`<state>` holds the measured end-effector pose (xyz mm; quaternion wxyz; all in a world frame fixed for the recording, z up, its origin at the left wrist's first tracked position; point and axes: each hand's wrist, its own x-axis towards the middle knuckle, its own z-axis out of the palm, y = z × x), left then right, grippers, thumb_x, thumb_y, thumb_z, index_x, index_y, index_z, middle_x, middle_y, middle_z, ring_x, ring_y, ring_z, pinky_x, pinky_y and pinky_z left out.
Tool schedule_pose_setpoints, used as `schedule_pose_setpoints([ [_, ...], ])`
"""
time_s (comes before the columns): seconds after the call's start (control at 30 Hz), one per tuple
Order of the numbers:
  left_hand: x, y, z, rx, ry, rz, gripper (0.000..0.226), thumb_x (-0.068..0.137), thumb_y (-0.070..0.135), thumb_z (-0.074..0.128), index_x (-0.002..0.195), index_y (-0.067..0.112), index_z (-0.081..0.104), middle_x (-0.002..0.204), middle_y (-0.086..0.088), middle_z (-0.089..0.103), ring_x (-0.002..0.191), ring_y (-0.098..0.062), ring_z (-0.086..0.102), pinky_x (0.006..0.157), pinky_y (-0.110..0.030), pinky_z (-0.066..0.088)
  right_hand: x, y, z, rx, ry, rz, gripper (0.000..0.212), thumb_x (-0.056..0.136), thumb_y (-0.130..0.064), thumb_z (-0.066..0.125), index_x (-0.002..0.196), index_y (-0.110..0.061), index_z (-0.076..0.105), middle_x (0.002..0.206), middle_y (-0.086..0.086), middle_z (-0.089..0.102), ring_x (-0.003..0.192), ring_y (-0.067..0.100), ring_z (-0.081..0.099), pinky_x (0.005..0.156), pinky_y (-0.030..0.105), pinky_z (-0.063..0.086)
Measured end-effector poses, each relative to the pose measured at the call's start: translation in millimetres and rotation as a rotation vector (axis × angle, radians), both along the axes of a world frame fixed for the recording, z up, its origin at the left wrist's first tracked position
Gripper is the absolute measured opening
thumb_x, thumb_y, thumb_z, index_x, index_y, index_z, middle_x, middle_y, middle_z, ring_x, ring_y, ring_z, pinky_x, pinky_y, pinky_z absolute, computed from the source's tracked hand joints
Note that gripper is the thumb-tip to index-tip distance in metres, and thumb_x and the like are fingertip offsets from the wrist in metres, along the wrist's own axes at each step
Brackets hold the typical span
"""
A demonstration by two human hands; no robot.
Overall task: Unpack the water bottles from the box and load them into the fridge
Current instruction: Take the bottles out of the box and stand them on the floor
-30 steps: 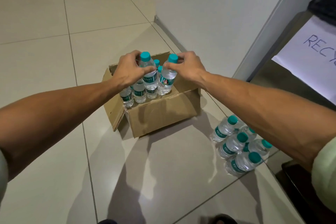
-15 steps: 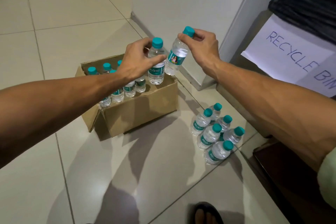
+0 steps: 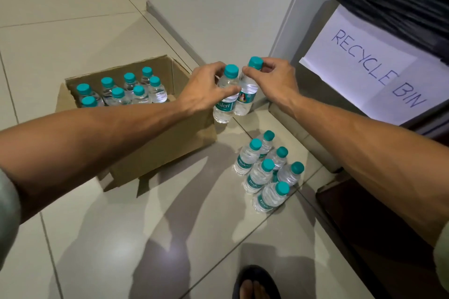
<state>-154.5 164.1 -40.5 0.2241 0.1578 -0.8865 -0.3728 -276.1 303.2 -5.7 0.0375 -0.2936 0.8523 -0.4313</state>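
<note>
An open cardboard box [image 3: 170, 145] sits on the tiled floor with several small teal-capped water bottles [image 3: 136, 91] standing inside it. My left hand [image 3: 204, 91] grips one bottle [image 3: 226, 102] by its shoulder, held in the air just right of the box. My right hand [image 3: 274, 80] pinches a second bottle [image 3: 246, 97] by its cap, right beside the first. Both bottles hang above the floor. A cluster of several more bottles [image 3: 267, 170] stands on the floor below and to the right.
A white wall corner [image 3: 218, 7] rises behind the box. At right stands a bin with a black liner [image 3: 393, 0] and a paper sign reading RECYCLE BIN [image 3: 374, 65]. A dark low surface [image 3: 364, 238] lies at lower right. My sandalled foot [image 3: 255, 284] shows at the bottom edge.
Both hands lifted a bottle each out of the box and carried them rightward, past the box's right wall and lower toward the floor cluster. The view shifted right.
</note>
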Motion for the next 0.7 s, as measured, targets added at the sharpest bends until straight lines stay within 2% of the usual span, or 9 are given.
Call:
schedule_pose_setpoints([
  [0.13,-12.1,12.9,-26.0,-0.014,-0.104,-0.039,0.057,0.083,0.044,0.073,0.129,0.014,0.058,0.121,-0.002,0.066,0.098,-0.009,0.057,0.08,-0.021,0.045,-9.4,10.2,-22.7,0.106,-0.017,0.025,0.048,0.087,-0.04,0.076,0.128,-0.016,0.068,0.122,-0.001,0.07,0.101,0.009,0.065,0.089,0.026,0.056],
  [0.2,-15.1,19.1,-36.8,-0.003,-0.145,-0.052,0.055,0.083,0.041,0.074,0.128,0.013,0.058,0.122,-0.004,0.065,0.1,-0.011,0.057,0.085,-0.026,0.047,-13.1,13.7,-33.8,0.159,-0.021,0.05,0.05,0.087,-0.04,0.076,0.129,-0.016,0.067,0.122,-0.001,0.07,0.099,0.008,0.063,0.086,0.023,0.053],
  [0.4,-20.4,34.5,-63.8,0.066,-0.192,-0.08,0.051,0.082,0.037,0.076,0.124,0.013,0.06,0.117,-0.003,0.066,0.093,-0.009,0.055,0.076,-0.021,0.045,-22.8,21.1,-58.6,0.267,-0.07,0.087,0.051,0.088,-0.037,0.076,0.132,-0.013,0.065,0.127,0.001,0.068,0.109,0.012,0.063,0.087,0.021,0.049],
  [0.5,-21.2,38.3,-73.8,0.049,-0.232,-0.072,0.05,0.082,0.038,0.076,0.123,0.013,0.06,0.118,-0.004,0.067,0.095,-0.012,0.057,0.083,-0.031,0.053,-25.0,25.2,-71.5,0.289,-0.108,0.09,0.049,0.088,-0.034,0.076,0.131,-0.013,0.065,0.127,0.001,0.068,0.106,0.009,0.062,0.085,0.019,0.047],
  [0.6,-23.5,41.2,-84.2,0.058,-0.266,-0.078,0.051,0.083,0.033,0.076,0.126,0.012,0.059,0.122,-0.006,0.066,0.103,-0.017,0.06,0.087,-0.031,0.052,-29.7,29.5,-81.5,0.314,-0.147,0.088,0.048,0.088,-0.03,0.076,0.131,-0.014,0.063,0.128,0.001,0.067,0.111,0.013,0.063,0.092,0.027,0.051],
  [0.7,-26.9,43.5,-91.8,0.087,-0.284,-0.085,0.051,0.082,0.029,0.077,0.127,0.013,0.059,0.124,-0.005,0.065,0.099,-0.012,0.057,0.082,-0.025,0.047,-34.2,34.0,-89.0,0.337,-0.167,0.083,0.049,0.088,-0.028,0.076,0.133,-0.015,0.063,0.131,0.0,0.066,0.118,0.016,0.063,0.097,0.034,0.053],
])
